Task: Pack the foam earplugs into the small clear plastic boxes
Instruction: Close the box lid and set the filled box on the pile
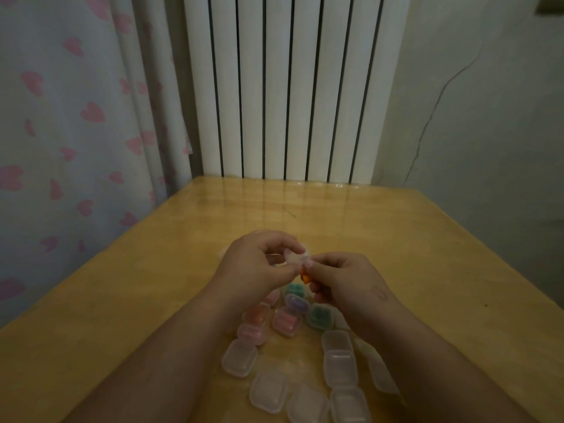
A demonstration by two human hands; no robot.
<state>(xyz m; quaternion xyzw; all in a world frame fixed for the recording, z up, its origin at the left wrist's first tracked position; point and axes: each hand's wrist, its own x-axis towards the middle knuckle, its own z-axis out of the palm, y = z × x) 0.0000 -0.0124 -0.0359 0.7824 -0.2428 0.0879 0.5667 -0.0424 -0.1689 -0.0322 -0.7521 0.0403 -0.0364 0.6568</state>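
My left hand (259, 264) holds a small clear plastic box (297, 257) above the wooden table (122, 300), fingers curled round it. My right hand (345, 279) meets it from the right and pinches an orange foam earplug (304, 277) just under the box. Below the hands lie closed boxes with earplugs inside: pink (287, 321), orange (258, 314), purple (296, 303) and green (319, 315). Several empty clear boxes (339, 366) lie nearer me, between my forearms.
A white radiator (290, 87) stands behind the table's far edge. A curtain with pink hearts (67, 132) hangs at the left, and a cracked wall (473, 117) is at the right. Bare tabletop stretches beyond the hands.
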